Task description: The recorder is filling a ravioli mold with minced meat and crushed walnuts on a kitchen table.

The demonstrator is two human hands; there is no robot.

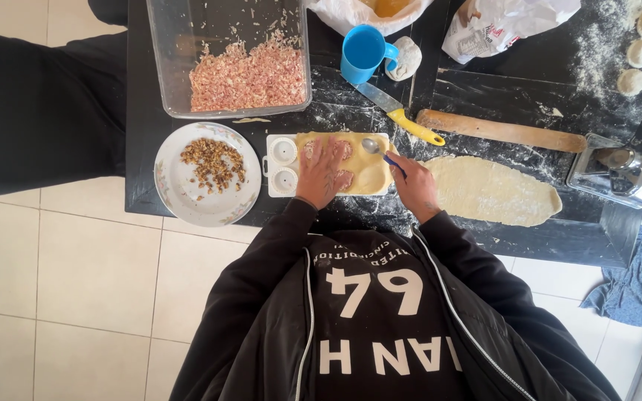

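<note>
Here, a white mould (280, 165) covered with dough (369, 177) lies long axis left-right at the table's (143, 148) near edge. The left hand (321, 174) presses flat, open, on the filling; the right hand (415, 186) grips a spoon (374, 148), bowl pointing away. A plate (187, 194) sits left, a dough sheet (492, 190) right, a rolling pin (501, 131) behind.

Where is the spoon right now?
The spoon is in the right hand, its bowl over the dough-covered mould at the table's middle, just below the yellow-handled knife.

A floury black table (529, 245) carries a plate (187, 194), rolling pin (501, 131) and dough sheet (490, 189).
</note>
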